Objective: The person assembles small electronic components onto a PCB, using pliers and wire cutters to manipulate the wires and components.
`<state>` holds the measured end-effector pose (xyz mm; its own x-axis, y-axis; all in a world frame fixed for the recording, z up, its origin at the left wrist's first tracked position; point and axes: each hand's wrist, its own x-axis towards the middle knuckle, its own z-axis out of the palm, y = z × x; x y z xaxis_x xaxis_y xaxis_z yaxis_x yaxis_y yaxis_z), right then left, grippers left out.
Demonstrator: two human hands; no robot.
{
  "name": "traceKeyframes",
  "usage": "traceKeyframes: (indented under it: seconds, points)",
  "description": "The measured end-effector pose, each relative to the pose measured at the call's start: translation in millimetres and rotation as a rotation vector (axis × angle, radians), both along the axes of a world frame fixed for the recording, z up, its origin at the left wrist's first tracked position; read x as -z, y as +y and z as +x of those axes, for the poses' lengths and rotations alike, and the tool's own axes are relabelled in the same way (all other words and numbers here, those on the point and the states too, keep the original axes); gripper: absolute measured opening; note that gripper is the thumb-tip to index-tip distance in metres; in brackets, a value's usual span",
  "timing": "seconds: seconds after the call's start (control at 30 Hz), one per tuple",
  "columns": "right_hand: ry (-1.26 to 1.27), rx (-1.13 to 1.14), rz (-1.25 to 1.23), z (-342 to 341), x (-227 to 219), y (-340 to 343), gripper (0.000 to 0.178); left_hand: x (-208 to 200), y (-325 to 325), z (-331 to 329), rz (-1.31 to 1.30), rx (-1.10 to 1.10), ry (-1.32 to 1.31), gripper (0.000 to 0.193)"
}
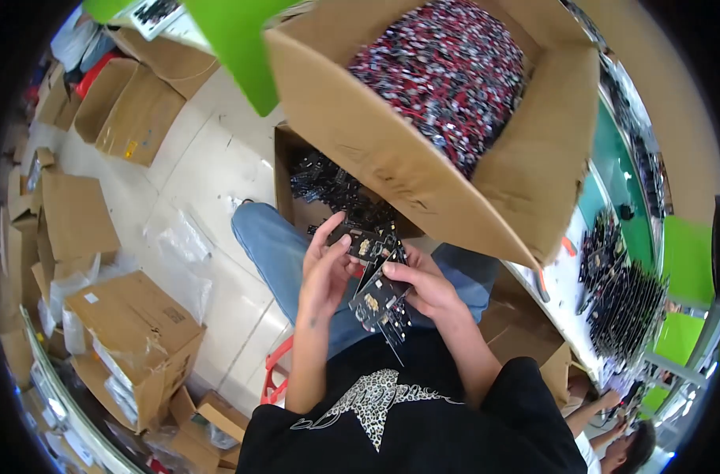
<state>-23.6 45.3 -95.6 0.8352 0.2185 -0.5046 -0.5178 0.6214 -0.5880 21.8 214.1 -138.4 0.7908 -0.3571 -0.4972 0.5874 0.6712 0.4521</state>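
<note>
Above my lap, my left hand pinches a black circuit board between thumb and fingers. My right hand is closed on a small bunch of black circuit boards, its thumb pressed on top. The boards fan out at angles, and their edges overlap between the two hands. Gold-coloured and silver parts show on their faces. Just beyond my hands, between my knees, stands an open carton with many dark board pieces inside. The fingers under the boards are partly hidden.
A large open carton full of small red, black and silver parts leans over the lower one. Dense rows of boards stand on the white table at right, near orange-handled tools. Cartons and plastic film lie left. Another person is lower right.
</note>
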Motion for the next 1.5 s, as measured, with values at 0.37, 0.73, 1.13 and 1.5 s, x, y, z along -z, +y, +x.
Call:
traceKeyframes:
  seconds: [0.37,0.73,1.13,1.5]
  points:
    - [-0.071,-0.307,-0.017,-81,-89,-64,0.055,-91,16,-66,0.039,0.436,-0.281,0.061]
    - [-0.275,0.377,-0.540,-140,-175,-186,0.057,-137,-114,-61,-0.166,0.838,-0.537,0.056]
    - [-0.148,0.338,-1.021,-61,-188,-278,0.033,-109,-116,-68,-0.046,0.934,-0.566,0.047]
    - [-0.052,0.324,-2.177,-59,-164,-294,0.063,-92,-96,-52,-0.040,0.801,-0.504,0.041]
